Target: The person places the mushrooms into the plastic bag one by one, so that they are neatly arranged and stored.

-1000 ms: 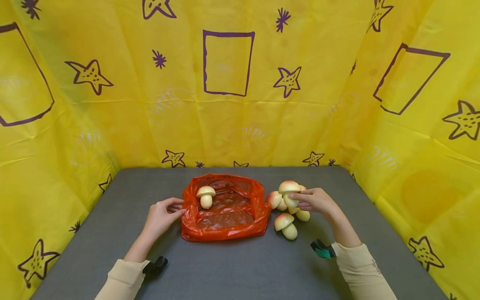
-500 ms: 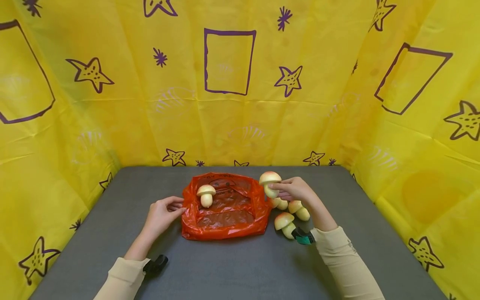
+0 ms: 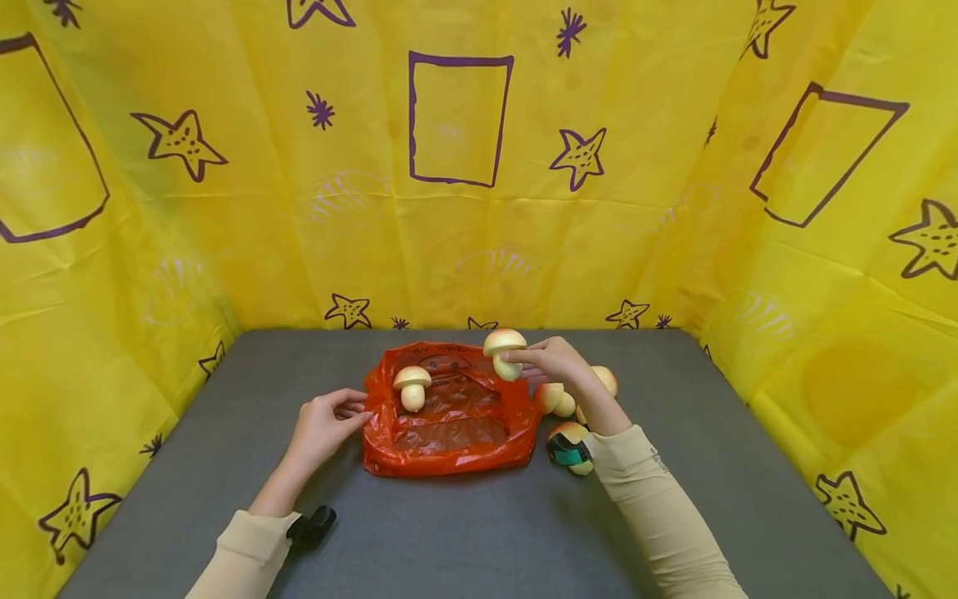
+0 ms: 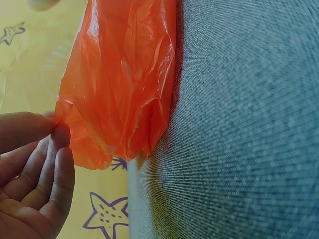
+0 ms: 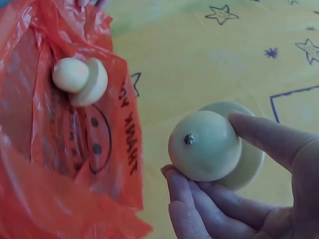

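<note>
My left hand [image 3: 323, 426] pinches the left rim of a red plastic bag [image 3: 449, 464]; the left wrist view shows thumb and forefinger meeting on the film [image 4: 114, 84]. The bag lies with its mouth held wide, and a printed smiley face shows inside. One toy mushroom [image 3: 412, 393], pale with a rounded cap, sits in its left part. Raised over the bag's back right rim, my right hand [image 3: 555, 366] grips a second toy mushroom [image 3: 505, 341] by its stem, cap up. Its round stem end [image 5: 204, 144] with a dark spot faces the right wrist camera.
Several more toy mushrooms [image 3: 550, 398] with reddish caps lie right of the bag, partly hidden by the right forearm and its wrist camera [image 3: 569, 451]. Yellow patterned cloth [image 3: 449, 249] walls the grey table [image 3: 419, 541] at the back and sides.
My right hand has lifted a mushroom from the pile and carried it left to the bag's right side. My left hand keeps its pinch on the rim.
</note>
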Tool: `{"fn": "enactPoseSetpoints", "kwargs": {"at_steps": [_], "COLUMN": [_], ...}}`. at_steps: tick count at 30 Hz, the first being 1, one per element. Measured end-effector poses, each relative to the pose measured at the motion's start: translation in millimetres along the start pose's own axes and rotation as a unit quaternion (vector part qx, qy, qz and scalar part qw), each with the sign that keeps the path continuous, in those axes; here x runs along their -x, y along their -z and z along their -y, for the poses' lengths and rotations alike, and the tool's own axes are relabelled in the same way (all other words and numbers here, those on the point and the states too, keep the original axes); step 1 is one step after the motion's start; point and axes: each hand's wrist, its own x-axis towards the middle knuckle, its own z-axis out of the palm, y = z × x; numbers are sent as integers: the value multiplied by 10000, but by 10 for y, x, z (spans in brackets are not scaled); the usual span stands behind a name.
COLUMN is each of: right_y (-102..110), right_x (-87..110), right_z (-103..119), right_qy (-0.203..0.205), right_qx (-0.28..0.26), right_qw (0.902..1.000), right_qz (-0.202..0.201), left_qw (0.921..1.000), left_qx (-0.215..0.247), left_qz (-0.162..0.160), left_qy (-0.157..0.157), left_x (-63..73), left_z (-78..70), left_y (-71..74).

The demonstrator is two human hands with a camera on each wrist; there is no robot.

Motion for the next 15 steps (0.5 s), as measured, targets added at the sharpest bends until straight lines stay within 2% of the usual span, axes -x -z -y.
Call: {"fn": "enactPoseSetpoints", "kwargs": {"at_steps": [8,15], "right_y": [-226,-425], "right_x": [-136,-266], "right_z": [143,240], "right_qy": [-26,-225], "right_qx": [-170,-415], "right_qw": [9997,9986], "right_qz": [174,229], "left_qw": [10000,10000], "left_qx": [-38,-16], "left_qz": [20,56], "left_qy": [16,31], "left_x": [-1,-3], "left_z": [-1,-8], "left_y": [14,20]}}
